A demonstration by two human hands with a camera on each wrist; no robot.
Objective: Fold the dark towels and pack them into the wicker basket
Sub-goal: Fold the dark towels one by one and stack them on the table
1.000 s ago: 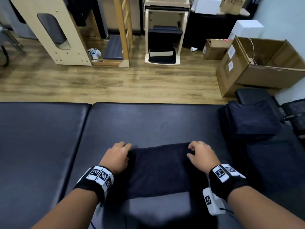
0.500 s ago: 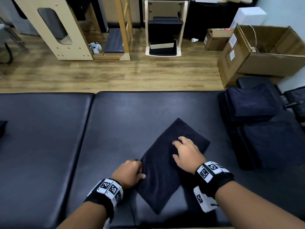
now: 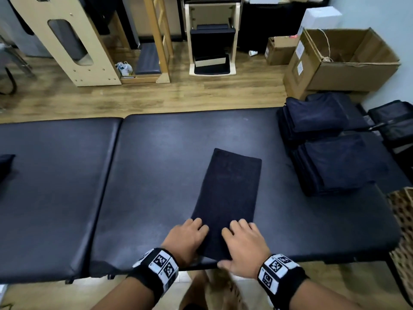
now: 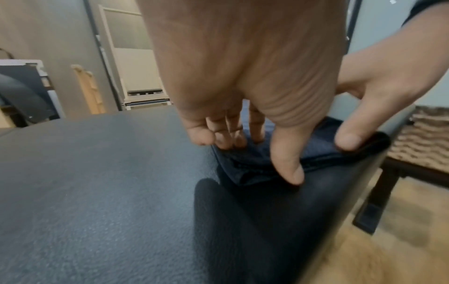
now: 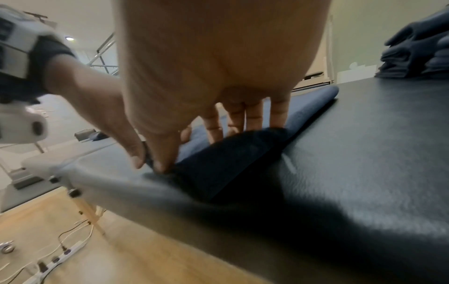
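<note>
A dark towel (image 3: 230,186), folded into a long strip, lies lengthwise on the black padded table (image 3: 156,175), its near end at the front edge. My left hand (image 3: 187,238) pinches the near-left corner, fingers on top and thumb at the hem (image 4: 255,165). My right hand (image 3: 241,242) holds the near-right corner the same way, and the cloth (image 5: 303,111) humps up slightly under its fingers. The wicker basket (image 3: 402,220) stands off the table's right end, partly cut off by the frame.
Two stacks of folded dark towels (image 3: 335,162) (image 3: 312,117) sit at the table's right end. A dark item (image 3: 5,162) lies at the far left. Cardboard boxes (image 3: 344,61) and wooden furniture stand beyond. A power strip (image 5: 60,255) lies on the floor.
The towel has been turned from crosswise to lengthwise. Both hands moved from its far edge to its near end at the table's front edge.
</note>
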